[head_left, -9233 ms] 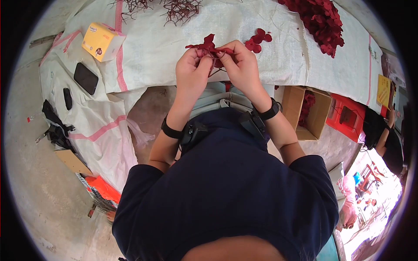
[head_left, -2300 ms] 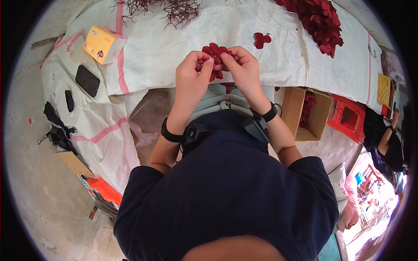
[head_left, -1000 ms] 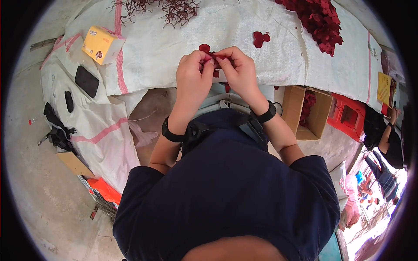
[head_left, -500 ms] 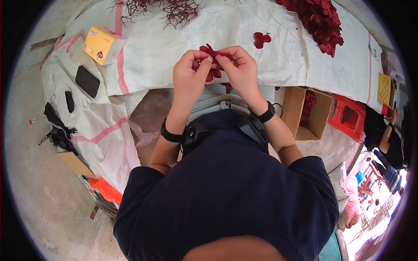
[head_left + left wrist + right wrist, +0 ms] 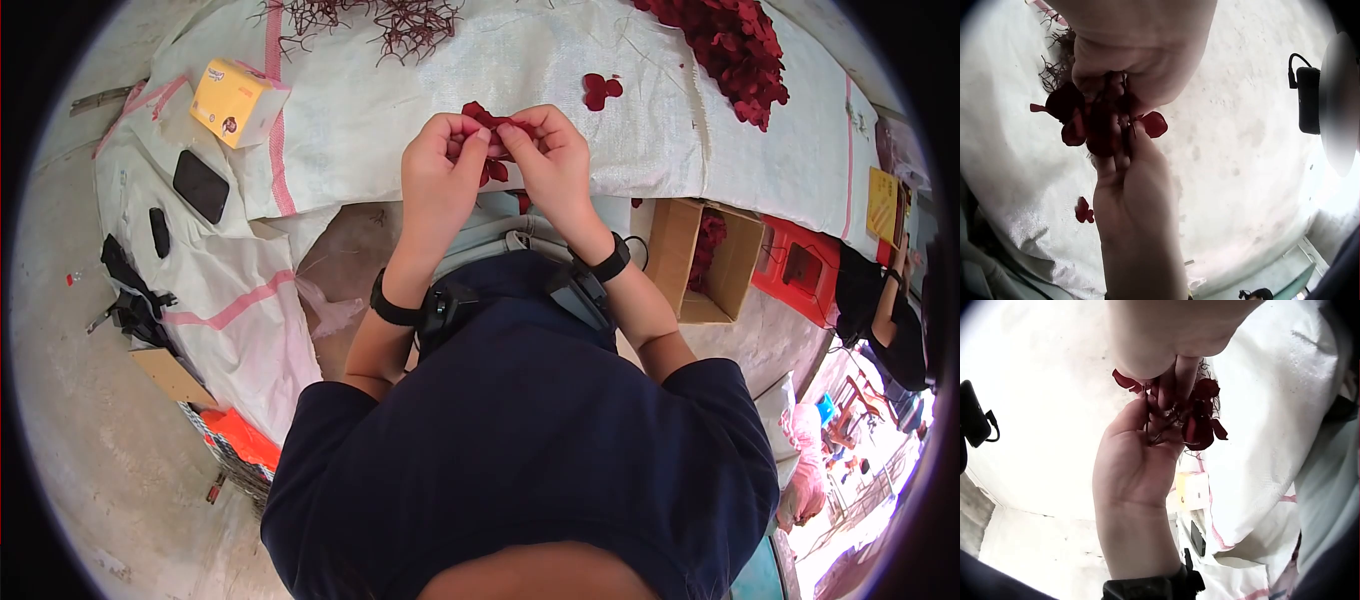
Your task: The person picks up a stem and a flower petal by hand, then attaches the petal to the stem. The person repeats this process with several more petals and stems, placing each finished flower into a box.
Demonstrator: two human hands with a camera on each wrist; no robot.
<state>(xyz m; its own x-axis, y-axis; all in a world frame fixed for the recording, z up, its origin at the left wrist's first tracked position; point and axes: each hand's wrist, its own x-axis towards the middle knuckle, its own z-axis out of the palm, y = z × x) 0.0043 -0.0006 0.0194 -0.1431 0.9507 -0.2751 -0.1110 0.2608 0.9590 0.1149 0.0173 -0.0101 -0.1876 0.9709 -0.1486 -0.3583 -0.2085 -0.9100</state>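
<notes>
Both hands meet over the front of the table and hold a dark red artificial flower [image 5: 478, 113] between their fingertips. Thumb and fingers of my left hand [image 5: 440, 175] pinch it from the left. My right hand [image 5: 556, 170] pinches it from the right, thumb toward the body. In the right wrist view a thin dark stem [image 5: 1146, 415] runs by the left thumb, and loose-edged petals [image 5: 1199, 430] spread beyond the fingers. Much of the flower's middle is hidden by the fingers. A small petal piece [image 5: 601, 92] lies on the white woven cover [image 5: 640, 150], right of the hands.
Dark branched stems [image 5: 415, 28] lie at the back, and a heap of red petals [image 5: 735, 60] at the back right. A yellow box [image 5: 228, 100] and a phone [image 5: 201, 186] are on the left. Below the right edge stand a cardboard box [image 5: 735, 262] and a red stool [image 5: 812, 262].
Of the petal pieces by the right hand 9 seconds ago, one is gone from the table. Lately the fingers shift and turn the flower slightly; both hands stay in place.
</notes>
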